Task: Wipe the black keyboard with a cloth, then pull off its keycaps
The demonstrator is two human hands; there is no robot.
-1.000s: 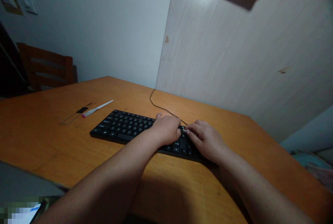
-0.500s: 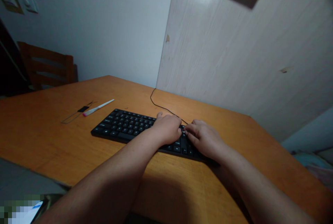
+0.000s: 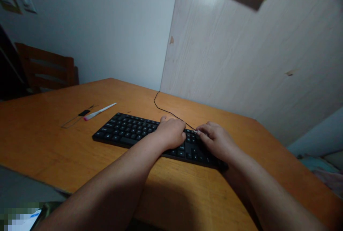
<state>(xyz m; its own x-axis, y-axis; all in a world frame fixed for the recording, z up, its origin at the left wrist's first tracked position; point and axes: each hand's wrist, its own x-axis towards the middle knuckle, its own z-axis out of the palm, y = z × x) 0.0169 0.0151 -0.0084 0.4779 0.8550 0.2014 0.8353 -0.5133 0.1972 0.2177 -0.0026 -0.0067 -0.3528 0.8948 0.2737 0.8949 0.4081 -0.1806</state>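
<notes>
On orange wooden surface [image 3: 66, 152]: black keyboard [image 3: 128, 132], long axis left to right, far end angled slightly toward viewer. Left hand [image 3: 171, 132] curled, resting on keys. Right hand [image 3: 217, 141] pinching small pale item; too small to identify.

Both hands [image 3: 171, 132] [image 3: 217, 141] — curled, palms down

White pen [image 3: 100, 111] & black clip [image 3: 84, 113] on table [image 3: 53, 141], chair [image 3: 45, 68] behind.
</notes>
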